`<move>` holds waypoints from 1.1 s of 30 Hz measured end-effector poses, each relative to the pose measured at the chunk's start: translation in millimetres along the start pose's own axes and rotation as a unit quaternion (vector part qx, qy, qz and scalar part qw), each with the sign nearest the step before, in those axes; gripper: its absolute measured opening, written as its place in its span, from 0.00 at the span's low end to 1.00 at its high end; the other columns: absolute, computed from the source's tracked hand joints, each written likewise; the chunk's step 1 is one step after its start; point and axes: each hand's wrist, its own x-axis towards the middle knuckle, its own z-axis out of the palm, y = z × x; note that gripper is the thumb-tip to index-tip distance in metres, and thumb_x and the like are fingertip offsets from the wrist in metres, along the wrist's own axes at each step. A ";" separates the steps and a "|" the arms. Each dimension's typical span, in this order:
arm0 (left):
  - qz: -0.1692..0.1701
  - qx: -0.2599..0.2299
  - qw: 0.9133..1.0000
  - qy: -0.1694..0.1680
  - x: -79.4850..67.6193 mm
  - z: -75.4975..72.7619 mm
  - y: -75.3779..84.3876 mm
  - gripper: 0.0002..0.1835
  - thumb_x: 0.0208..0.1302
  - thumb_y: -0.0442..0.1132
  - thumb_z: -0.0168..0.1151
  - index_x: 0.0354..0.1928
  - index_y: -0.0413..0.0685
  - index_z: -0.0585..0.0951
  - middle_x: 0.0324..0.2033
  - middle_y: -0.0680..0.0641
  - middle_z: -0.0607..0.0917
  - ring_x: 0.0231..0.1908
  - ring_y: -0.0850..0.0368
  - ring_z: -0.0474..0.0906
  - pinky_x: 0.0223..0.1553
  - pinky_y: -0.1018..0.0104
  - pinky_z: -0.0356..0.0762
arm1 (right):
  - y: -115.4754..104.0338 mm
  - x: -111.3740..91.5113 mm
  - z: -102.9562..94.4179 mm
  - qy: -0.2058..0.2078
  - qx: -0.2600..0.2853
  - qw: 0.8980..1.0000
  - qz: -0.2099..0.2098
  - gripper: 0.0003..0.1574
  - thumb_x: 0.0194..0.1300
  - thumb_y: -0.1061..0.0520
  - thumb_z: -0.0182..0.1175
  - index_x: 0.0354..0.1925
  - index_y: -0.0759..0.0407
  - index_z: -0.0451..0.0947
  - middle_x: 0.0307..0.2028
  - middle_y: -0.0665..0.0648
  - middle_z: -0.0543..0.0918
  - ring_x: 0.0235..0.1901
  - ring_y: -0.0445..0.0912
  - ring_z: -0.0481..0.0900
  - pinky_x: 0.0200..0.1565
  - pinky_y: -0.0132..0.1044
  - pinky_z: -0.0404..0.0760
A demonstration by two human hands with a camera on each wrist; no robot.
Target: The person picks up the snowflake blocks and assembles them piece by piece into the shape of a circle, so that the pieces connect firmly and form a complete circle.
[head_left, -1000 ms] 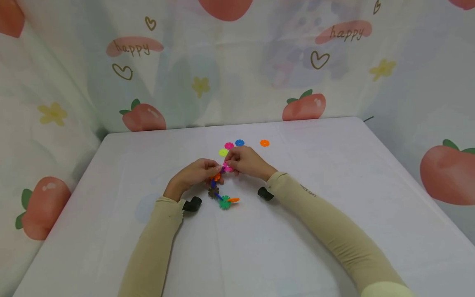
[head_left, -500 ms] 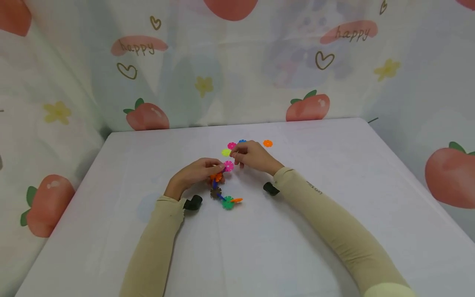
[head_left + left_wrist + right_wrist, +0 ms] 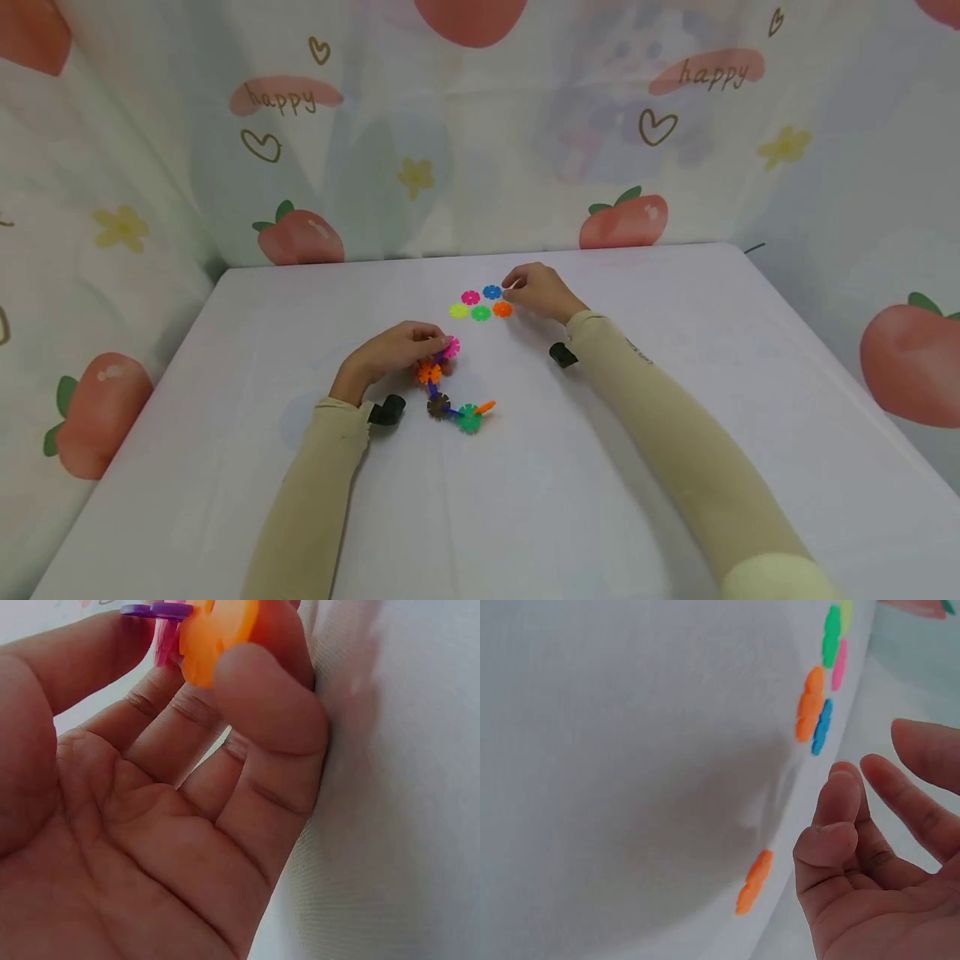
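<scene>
My left hand [image 3: 393, 352] pinches one end of a chain of interlocking snowflake discs. A pink disc [image 3: 452, 347] shows at the fingertips, followed by an orange disc [image 3: 429, 373], a dark brown disc [image 3: 438, 406] and a green disc [image 3: 469, 418], with small blue discs edge-on between them. At the far end an orange disc [image 3: 487, 407] stands out sideways. The left wrist view shows a purple disc [image 3: 157, 610] by the thumb. My right hand [image 3: 546, 292] hovers, fingers loosely bent and holding nothing, beside a loose blue disc [image 3: 492, 292].
Loose pink [image 3: 470, 297], yellow [image 3: 458, 311], green [image 3: 481, 312] and orange [image 3: 502, 309] discs lie flat at the back of the white table [image 3: 600, 483]. Another orange disc [image 3: 754, 883] lies below the right hand, hidden in the head view. Printed cloth [image 3: 480, 167] hangs behind.
My right hand has let go of the pink end disc and moved back and right, uncovering loose green and orange discs. My left hand keeps its grip, the chain sinking slightly.
</scene>
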 end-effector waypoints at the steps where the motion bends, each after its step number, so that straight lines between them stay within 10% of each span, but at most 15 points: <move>1: 0.002 0.000 1.000 0.001 -0.7 -0.2 0.2 0.17 0.84 0.49 0.57 0.54 0.44 0.85 0.40 0.46 0.87 0.42 0.51 0.75 0.43 0.60 0.70 | 1.2 2.4 0.2 -0.003 -0.005 1.000 0.005 0.18 0.77 0.57 0.63 0.59 0.67 0.83 0.54 0.66 0.83 0.51 0.58 0.78 0.52 0.49 0.81; 12: 0.006 -0.009 1.000 0.014 -2.0 -1.2 1.7 0.14 0.82 0.46 0.59 0.53 0.43 0.85 0.41 0.46 0.88 0.42 0.50 0.75 0.44 0.60 0.70 | 10.8 13.8 10.4 -0.037 -0.063 0.997 0.002 0.16 0.71 0.60 0.69 0.51 0.69 0.79 0.47 0.64 0.81 0.51 0.57 0.75 0.56 0.49 0.78; 33: 0.002 -0.010 1.000 0.019 -0.1 -1.0 -2.2 0.13 0.82 0.45 0.59 0.51 0.42 0.83 0.39 0.46 0.86 0.40 0.51 0.74 0.43 0.61 0.71 | 3.7 -14.1 17.4 -0.054 0.019 0.997 -0.055 0.09 0.71 0.66 0.67 0.48 0.65 0.82 0.39 0.61 0.83 0.27 0.50 0.80 0.37 0.37 0.81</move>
